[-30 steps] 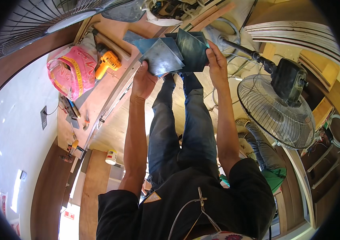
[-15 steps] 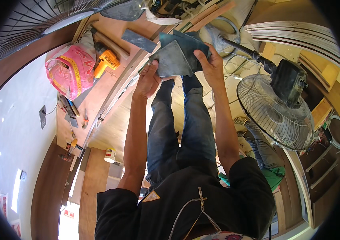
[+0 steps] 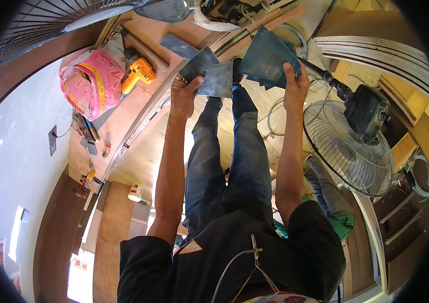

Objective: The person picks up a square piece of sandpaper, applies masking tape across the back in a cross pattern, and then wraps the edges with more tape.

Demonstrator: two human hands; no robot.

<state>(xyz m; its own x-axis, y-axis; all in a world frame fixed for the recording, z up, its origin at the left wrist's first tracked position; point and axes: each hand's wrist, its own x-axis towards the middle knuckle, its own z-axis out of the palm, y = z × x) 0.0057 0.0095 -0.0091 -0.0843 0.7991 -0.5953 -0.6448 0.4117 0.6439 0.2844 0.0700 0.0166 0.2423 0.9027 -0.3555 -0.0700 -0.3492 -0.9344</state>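
Observation:
My left hand (image 3: 184, 96) is closed on thin, flat grey sheets (image 3: 216, 79), its thumb pressed on top. At least two overlap there, and the upper one is paler and scuffed. Closed on its own fanned stack of dark blue-grey sheets (image 3: 263, 57) is my right hand (image 3: 295, 86), thumb across the near corner. A gap separates the two groups, both held up in front of my legs. Just beyond the left-hand sheets, another flat dark grey piece (image 3: 179, 46) lies on the wooden bench. What the sheets are made of, I cannot tell.
On the bench (image 3: 146, 101) at left are a yellow-orange cordless drill (image 3: 139, 74), a pink bag (image 3: 89, 85) and hand tools. A black pedestal fan (image 3: 348, 146) stands close to my right forearm. Another person's legs (image 3: 325, 187) show at right, near loose cables.
My hands have moved apart, splitting the overlapping sheets into two groups. The right hand went right with its stack; the left shifted slightly, keeping the paler sheet.

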